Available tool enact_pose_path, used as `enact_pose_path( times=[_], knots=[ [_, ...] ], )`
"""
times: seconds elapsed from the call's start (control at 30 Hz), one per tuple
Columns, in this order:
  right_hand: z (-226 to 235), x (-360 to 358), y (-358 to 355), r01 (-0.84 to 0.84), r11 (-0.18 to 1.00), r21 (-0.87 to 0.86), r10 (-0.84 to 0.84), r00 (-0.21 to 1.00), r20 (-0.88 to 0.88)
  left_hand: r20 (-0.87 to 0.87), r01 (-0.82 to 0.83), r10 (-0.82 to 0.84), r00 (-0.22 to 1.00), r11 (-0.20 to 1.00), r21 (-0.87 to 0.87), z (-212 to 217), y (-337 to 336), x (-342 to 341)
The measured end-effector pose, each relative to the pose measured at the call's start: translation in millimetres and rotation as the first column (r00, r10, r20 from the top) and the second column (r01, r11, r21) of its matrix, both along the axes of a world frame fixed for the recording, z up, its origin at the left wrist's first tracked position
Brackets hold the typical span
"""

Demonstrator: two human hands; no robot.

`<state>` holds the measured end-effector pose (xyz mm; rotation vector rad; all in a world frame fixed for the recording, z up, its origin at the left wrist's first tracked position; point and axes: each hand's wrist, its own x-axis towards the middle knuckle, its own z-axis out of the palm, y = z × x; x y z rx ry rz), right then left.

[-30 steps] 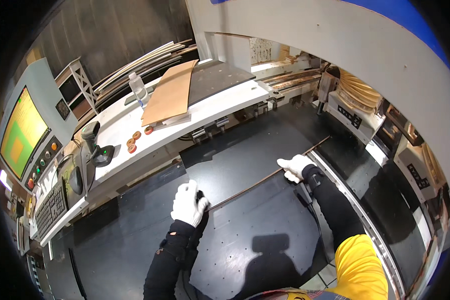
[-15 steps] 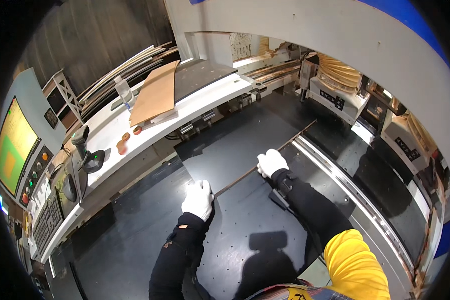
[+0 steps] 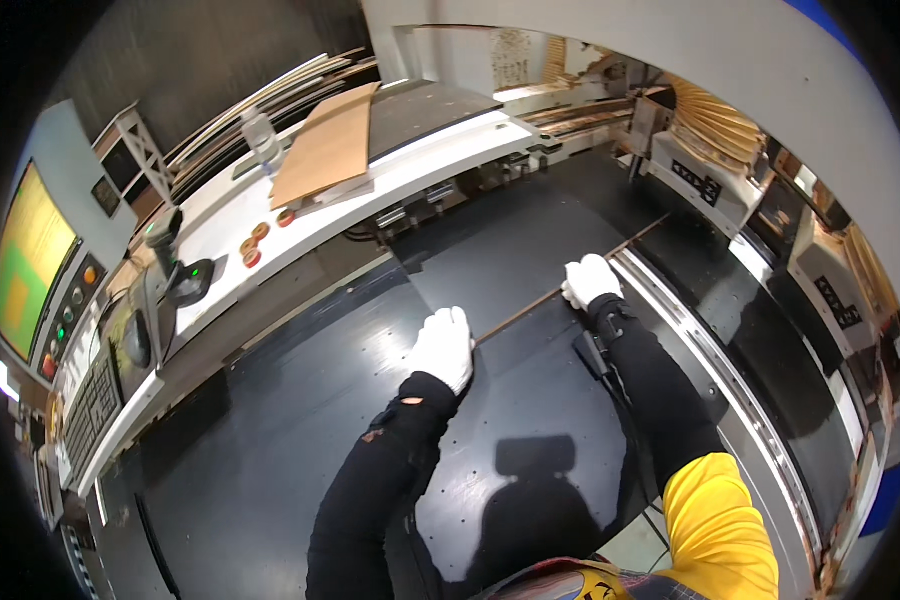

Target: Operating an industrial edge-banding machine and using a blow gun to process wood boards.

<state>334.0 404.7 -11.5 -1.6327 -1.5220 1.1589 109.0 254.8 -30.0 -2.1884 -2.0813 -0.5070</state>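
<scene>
A flat dark panel (image 3: pixel 500 260) with a thin brown near edge lies over the black machine table (image 3: pixel 300 430). My left hand (image 3: pixel 443 350), in a white glove, is closed at the left end of that edge; its fingertips rest at the panel's near left corner. Farther right, my right hand (image 3: pixel 591 281), gloved in white too, is closed over the same edge, with the fingers bent. The undersides of both hands are hidden. The brown edge runs on past my right hand toward the machine head (image 3: pixel 705 180).
A metal rail (image 3: pixel 710 345) runs along the right. On the white side table (image 3: pixel 215 300) are a brown board (image 3: pixel 325 150), a grey board (image 3: pixel 425 115), a clear bottle (image 3: pixel 260 140), tape rolls (image 3: pixel 253 257) and a scanner on a stand (image 3: pixel 190 280). A control screen (image 3: pixel 32 270) stands left.
Both hands have moved up and to the right in the picture, still at the panel's edge. The surroundings have shifted too, as the view has turned.
</scene>
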Motion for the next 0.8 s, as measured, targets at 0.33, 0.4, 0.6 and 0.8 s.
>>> enact_pose_path(
  times=[0.33, 0.4, 0.6, 0.8],
  knots=[
    [-5.1, 11.4, 3.1, 0.039, 0.997, 0.065, -0.039, 0.999, 0.001, -0.008, -0.039, 0.039, 0.999, 0.998, -0.039, 1.1, 6.3, 10.9],
    [-4.1, 12.0, 3.4, 0.035, 0.997, 0.067, -0.036, 0.999, 0.020, 0.033, -0.052, 0.054, 0.998, 0.997, -0.050, 0.2, 8.2, 12.1],
    [-5.0, 8.7, 6.5, 0.028, 0.999, 0.027, -0.028, 1.000, -0.008, 0.050, -0.042, 0.044, 0.998, 0.998, -0.041, -1.6, 10.1, 11.5],
    [-6.3, 9.4, 1.8, 0.075, 0.996, 0.057, -0.074, 0.997, -0.027, 0.027, -0.047, 0.048, 0.998, 0.997, -0.060, 4.4, 6.7, 10.4]
  ],
)
